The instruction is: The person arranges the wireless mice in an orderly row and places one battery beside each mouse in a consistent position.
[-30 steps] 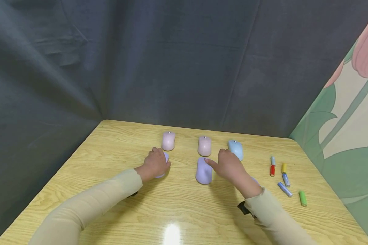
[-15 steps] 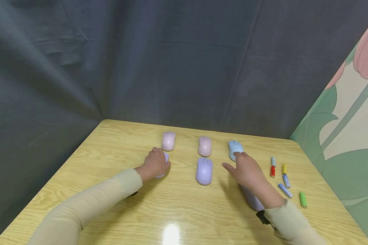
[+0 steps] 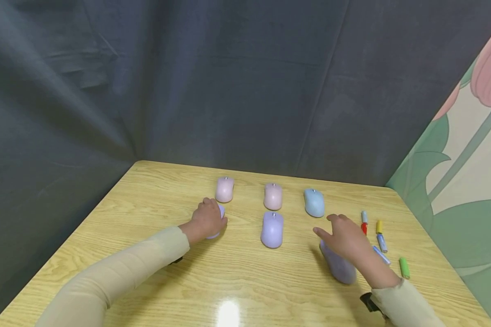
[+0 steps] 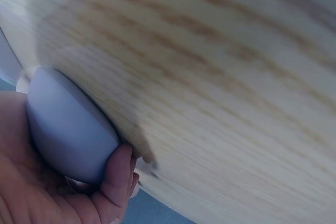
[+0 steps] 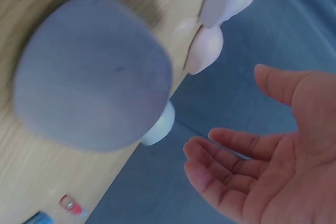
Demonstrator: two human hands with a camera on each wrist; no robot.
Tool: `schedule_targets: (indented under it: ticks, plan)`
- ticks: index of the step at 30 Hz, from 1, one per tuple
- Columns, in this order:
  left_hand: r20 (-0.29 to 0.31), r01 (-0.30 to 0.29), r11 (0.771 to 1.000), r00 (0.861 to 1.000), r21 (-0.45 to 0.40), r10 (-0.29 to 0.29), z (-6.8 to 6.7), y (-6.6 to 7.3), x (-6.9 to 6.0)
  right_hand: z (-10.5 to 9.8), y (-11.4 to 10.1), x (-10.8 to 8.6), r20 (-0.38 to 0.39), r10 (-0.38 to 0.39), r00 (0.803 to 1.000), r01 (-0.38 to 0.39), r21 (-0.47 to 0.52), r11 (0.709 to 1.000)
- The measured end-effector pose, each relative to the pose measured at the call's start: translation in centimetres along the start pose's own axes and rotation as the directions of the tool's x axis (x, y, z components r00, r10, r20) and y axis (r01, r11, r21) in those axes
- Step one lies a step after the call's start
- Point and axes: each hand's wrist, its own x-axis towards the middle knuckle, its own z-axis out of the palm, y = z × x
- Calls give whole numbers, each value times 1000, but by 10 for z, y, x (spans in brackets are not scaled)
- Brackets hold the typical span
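Note:
My left hand grips a light purple computer mouse on the wooden table; in the head view the hand covers most of it. My right hand hovers with its fingers loosely spread, holding nothing, above a purple-grey mouse that lies slanted on the table. The right wrist view shows that mouse large, apart from the fingers. Between the hands lies another purple mouse. Behind are two pink mice, a left one and a middle one, and a blue mouse.
On the table's right side lie several batteries: a green one, a yellow one, a red one and blue ones, partly behind the right hand. A dark curtain hangs behind the table; a flower-painted wall stands at right.
My right hand has moved right and toward me, away from the middle purple mouse, uncovering the blue mouse and most of the slanted one. The left hand stays on its mouse.

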Motion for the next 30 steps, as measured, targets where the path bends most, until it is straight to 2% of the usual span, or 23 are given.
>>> schedule_targets:
  ticks: [6, 12, 23, 30]
  plan:
    - [7, 2, 1000, 1000, 3, -2, 0, 0, 0, 3, 16, -3, 40, -28, 999, 28, -8, 1000]
    - [3, 2, 1000, 1000, 7, -2, 1, 1, 0, 10, 32, -6, 87, -20, 996, 22, -15, 1000]
    - [-2, -15, 999, 1000, 38, 15, 1, 0, 0, 20, 46, -11, 65, -126, 990, 129, -42, 991]
    - [3, -17, 999, 1000, 42, 17, -1, 0, -1, 26, 48, -14, 107, -93, 990, 97, -36, 995]
